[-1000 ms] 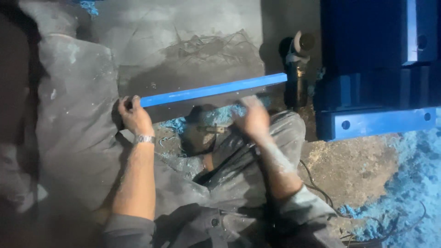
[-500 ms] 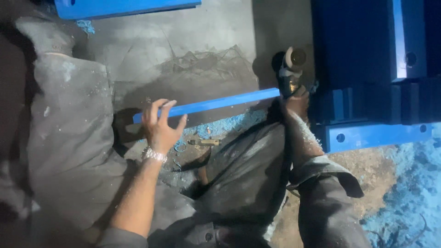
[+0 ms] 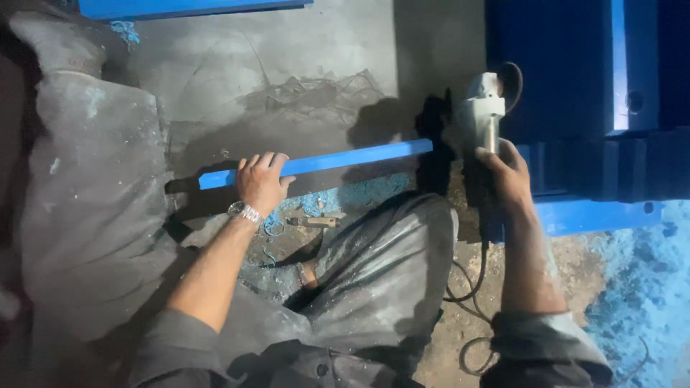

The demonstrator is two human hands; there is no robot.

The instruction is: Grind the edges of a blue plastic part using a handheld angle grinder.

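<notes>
A long blue bar (image 3: 345, 159) lies across the grey floor in front of my knees. My left hand (image 3: 260, 183), with a wristwatch, grips it near its left end. My right hand (image 3: 507, 176) is wrapped around the body of a grey angle grinder (image 3: 485, 108), whose disc points up at the far right of the bar's end. The grinder stands apart from the bar's tip. Its dark cable (image 3: 467, 287) runs down past my right leg.
Large blue blocks (image 3: 589, 86) are stacked at the right, with a blue plate (image 3: 596, 214) under them. Another blue piece (image 3: 187, 7) lies at the top edge. Blue shavings (image 3: 640, 287) cover the floor. A small tool (image 3: 313, 222) lies by my knee.
My right hand went from the bar over to the grinder and now holds it upright. My left hand slid right along the bar, off its left end.
</notes>
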